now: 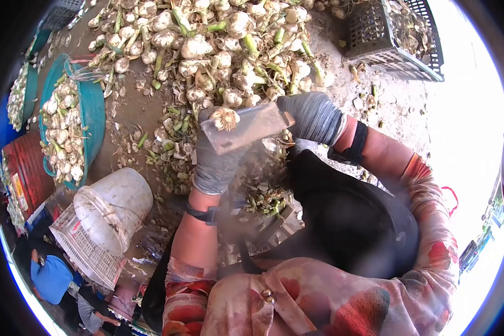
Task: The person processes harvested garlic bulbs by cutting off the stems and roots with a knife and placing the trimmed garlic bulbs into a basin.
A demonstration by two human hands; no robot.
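My right hand (313, 116), in a grey knit glove, is closed around the handle of a cleaver (257, 127). Its broad blade reaches left across the front of my left hand (217, 165), which wears a matching glove. At the blade's far end a garlic bulb (225, 119) shows its root side, held in my left hand; the blade hides most of those fingers. Just beyond both hands lies a large heap of garlic bulbs (207, 47) with short cut green stalks. Trimmed stalks and skins (173, 137) litter the ground beneath my hands.
A teal basin (95, 120) of garlic bulbs stands at left, near a dirty white bucket (134, 196) and a pale crate (81, 241). A black crate (369, 33) with dry scraps sits at upper right. Other people (53, 274) are at lower left.
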